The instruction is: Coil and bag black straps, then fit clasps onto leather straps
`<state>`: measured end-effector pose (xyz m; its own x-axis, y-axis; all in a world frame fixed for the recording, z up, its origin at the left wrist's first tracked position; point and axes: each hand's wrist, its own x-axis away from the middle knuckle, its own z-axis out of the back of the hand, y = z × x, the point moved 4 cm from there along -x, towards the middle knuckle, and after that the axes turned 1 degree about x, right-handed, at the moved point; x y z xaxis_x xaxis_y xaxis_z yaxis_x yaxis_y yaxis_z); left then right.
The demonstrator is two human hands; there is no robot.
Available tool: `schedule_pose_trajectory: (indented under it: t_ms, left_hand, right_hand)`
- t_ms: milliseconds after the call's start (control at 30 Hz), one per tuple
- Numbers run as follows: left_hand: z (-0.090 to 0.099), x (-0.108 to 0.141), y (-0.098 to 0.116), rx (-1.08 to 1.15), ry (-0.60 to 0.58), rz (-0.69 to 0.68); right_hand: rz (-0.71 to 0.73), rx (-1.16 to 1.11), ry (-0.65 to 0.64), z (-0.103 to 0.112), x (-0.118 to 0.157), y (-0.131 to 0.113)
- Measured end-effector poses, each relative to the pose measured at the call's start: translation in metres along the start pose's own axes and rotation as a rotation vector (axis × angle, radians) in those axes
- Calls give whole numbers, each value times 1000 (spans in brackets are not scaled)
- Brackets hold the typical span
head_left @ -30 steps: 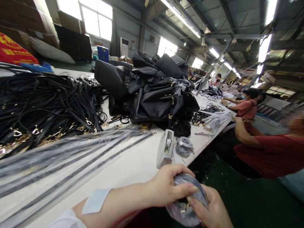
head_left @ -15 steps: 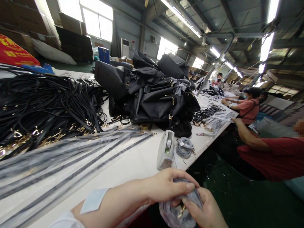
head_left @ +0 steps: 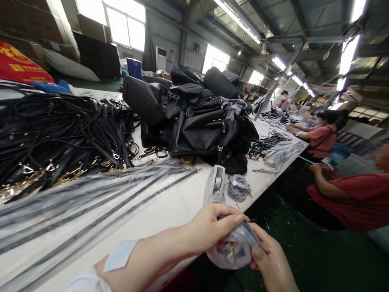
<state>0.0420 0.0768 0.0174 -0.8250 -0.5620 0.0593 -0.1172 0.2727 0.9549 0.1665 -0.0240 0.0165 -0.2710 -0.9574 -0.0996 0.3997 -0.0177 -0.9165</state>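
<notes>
Between both hands (head_left: 237, 239), the wrapped coil (head_left: 229, 253) seemingly hides black strap.

The right hand's (head_left: 269, 251) thumb has left the middle of the coiled strap (head_left: 223, 262) and now presses its right rim, farther from the left hand's (head_left: 209, 227) thumb. More of the gold clasp (head_left: 232, 247) shows between the hands. The left hand has risen, now overlapping the lower end of the tape dispenser (head_left: 215, 184) beyond it. Farther off, beyond the right hand, the red-shirted person's forearm (head_left: 325, 184) has drawn back from the worktop (head_left: 179, 198) edge.
</notes>
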Motion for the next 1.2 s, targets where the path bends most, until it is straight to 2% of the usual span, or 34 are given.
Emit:
schedule_pose_trajectory:
  t_ms: [133,200,267,367,400,467,600,733,833,1000,1200]
  left_hand:
    - [7,0,8,62,63,-24]
    - [18,0,15,86,157,-101]
    - [39,3,28,116,354,-265]
    - [77,15,48,148,708,-556]
    - [88,19,54,155,789,-629]
    - [102,26,64,169,877,-724]
    - [108,30,73,206,874,-777]
    - [99,29,71,212,819,-738]
    - [97,31,69,196,814,-725]
    - [102,35,71,176,845,-759]
    - [92,30,66,116,796,-712]
  right_hand:
    - [3,-16,-29,2,-2,-2]
    - [41,-12,-26,4,-6,-2]
    - [77,1,9,8,-9,-1]
    - [83,113,130,16,-15,3]
    - [70,182,172,19,-17,6]
    - [37,358,226,21,-23,15]
    - [-48,742,238,13,-51,51]
    - [-130,914,175,-5,-88,97]
    - [-197,1039,140,-17,-105,122]
    - [-252,1161,66,-23,-113,139]
    - [-289,1168,-5,-14,-116,144]
